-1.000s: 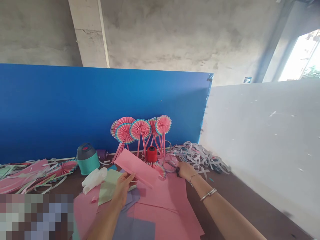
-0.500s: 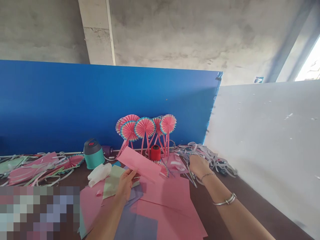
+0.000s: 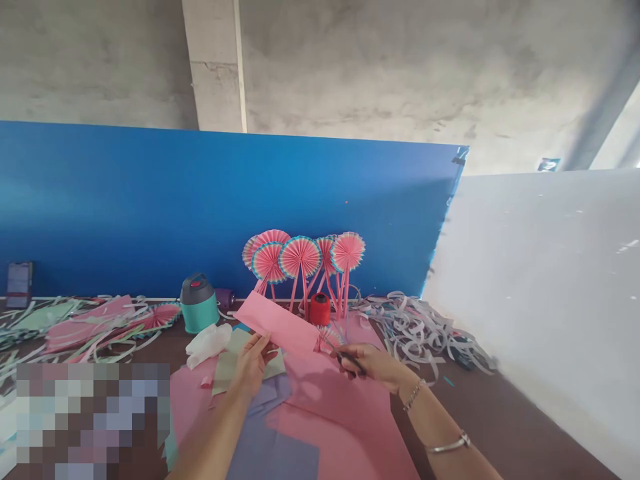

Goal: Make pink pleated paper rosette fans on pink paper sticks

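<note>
Between the thumb and fingers of my left hand [image 3: 254, 363] is a strip of pink paper [image 3: 280, 323], held up at a slant above the table. My right hand [image 3: 373, 363] is closed round the dark handles of a pair of scissors [image 3: 354, 362]. Their blades point left, close to the right end of the strip; whether they touch it I cannot tell. Under both hands lie large pink sheets [image 3: 345, 423], with purple paper [image 3: 280, 453] and a pale green sheet [image 3: 227, 367] to the left.
Several pink pleated paper fans [image 3: 300, 259] stand before the blue partition [image 3: 150, 207], behind a red container [image 3: 320, 309]. A teal flask [image 3: 199, 310] and crumpled white plastic [image 3: 207, 343] are at left. Curled paper strips [image 3: 420, 330] heap at right. A phone [image 3: 19, 283] leans far left.
My right hand has come left from the heap of paper strips and now holds scissors beside the pink strip. My left hand keeps hold of the strip. The view has turned slightly left.
</note>
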Demonstrator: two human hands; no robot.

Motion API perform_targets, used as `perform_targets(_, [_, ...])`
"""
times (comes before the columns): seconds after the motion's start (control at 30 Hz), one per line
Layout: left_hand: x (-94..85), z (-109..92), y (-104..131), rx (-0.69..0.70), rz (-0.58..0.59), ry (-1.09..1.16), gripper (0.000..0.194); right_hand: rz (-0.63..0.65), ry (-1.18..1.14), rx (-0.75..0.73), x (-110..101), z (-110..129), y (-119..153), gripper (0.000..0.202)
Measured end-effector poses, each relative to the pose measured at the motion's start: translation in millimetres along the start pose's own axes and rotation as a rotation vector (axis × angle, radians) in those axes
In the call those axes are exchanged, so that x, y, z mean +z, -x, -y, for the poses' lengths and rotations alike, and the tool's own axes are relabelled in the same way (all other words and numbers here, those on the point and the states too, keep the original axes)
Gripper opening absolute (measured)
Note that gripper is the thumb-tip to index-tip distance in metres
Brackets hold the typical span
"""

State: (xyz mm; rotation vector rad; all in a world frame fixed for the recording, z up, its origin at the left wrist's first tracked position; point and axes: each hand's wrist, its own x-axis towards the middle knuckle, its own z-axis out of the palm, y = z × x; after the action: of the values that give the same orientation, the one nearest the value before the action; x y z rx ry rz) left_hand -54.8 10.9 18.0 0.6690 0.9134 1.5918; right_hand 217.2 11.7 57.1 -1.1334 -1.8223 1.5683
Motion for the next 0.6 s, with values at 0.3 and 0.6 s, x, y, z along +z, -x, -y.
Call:
perform_targets(0.3, [-4.2, 5, -5, 0.013, -0.023, 0.005, 0.034, 0.119, -0.047, 0.04, 6, -24, -2, 0.049])
perform_targets(0.6, [-1.5, 8, -1, -0.017, 0.025, -0.058, 0.035, 0.129, -0.011, 0.061, 20, -23, -6, 0.052])
